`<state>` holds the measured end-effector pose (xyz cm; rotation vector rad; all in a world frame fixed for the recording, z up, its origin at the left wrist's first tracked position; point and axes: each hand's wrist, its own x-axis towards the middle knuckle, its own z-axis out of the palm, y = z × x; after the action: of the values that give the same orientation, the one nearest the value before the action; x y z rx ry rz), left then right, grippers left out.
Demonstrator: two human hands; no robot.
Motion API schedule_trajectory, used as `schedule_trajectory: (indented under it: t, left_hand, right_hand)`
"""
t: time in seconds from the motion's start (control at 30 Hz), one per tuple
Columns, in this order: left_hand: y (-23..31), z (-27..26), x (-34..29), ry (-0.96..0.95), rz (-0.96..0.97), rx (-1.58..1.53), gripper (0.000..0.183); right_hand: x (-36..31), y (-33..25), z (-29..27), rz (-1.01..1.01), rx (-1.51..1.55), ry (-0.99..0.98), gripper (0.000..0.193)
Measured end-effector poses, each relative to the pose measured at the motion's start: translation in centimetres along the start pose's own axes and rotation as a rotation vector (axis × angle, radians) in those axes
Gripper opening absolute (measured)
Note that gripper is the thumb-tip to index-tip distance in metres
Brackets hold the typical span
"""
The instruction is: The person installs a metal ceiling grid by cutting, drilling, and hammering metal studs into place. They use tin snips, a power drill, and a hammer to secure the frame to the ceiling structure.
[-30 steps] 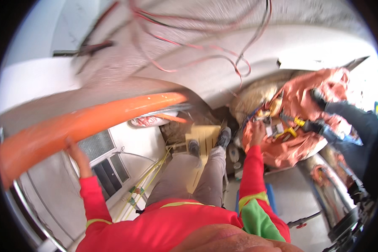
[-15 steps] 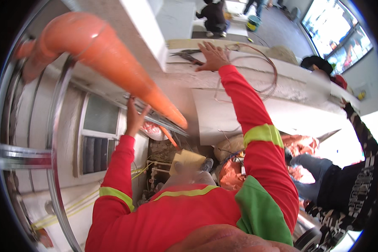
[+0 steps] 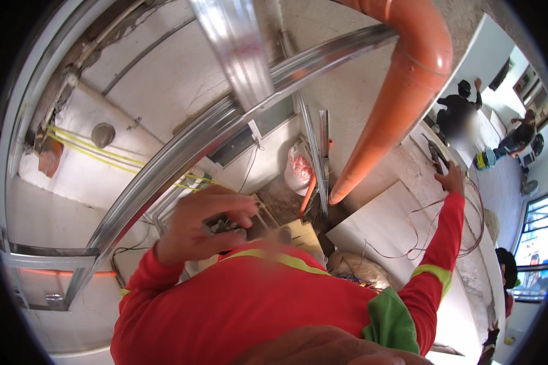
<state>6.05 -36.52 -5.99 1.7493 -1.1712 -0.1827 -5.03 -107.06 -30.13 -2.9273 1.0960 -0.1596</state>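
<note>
My right hand [image 3: 452, 179] is at the ledge on the right, thumb and fingers closed around the handles of dark pliers [image 3: 433, 152]. The pliers' jaws point away from me and rest on the ledge [image 3: 417, 159]. My left hand [image 3: 207, 226] is raised in front of my chest, below the curved metal channel. It is a little blurred, its fingers apart with nothing between them. Thin reddish-brown wire [image 3: 482, 214] lies in loose loops beside my right forearm.
A thick orange pipe [image 3: 388, 115] slants down ahead. A curved metal channel [image 3: 182, 152] crosses on the left, joined to a crosspiece [image 3: 234, 52]. Below are a white sack [image 3: 299, 169], a yellow block [image 3: 302, 236] and a pale board [image 3: 374, 219]. Co-workers [image 3: 460, 115] are beyond the ledge.
My view has swung left. My left hand has come away from the metal channel beside the orange pipe, back toward my chest. My right hand's spread fingers have closed at the pliers.
</note>
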Motion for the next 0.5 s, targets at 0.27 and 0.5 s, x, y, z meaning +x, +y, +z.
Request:
schedule_trajectory:
  t: [0.27,0.5]
  left_hand:
    - [4.0,-0.2,8.2,0.566,0.02,-0.172,0.074]
    - [1.6,-2.7,15.7,0.282,-0.21,-0.189,0.038]
  right_hand:
    - [-16.1,-6.5,5.6,0.079,1.421,0.186,0.054]
    - [-21.4,-23.8,6.2,-0.071,1.816,-0.112,0.037]
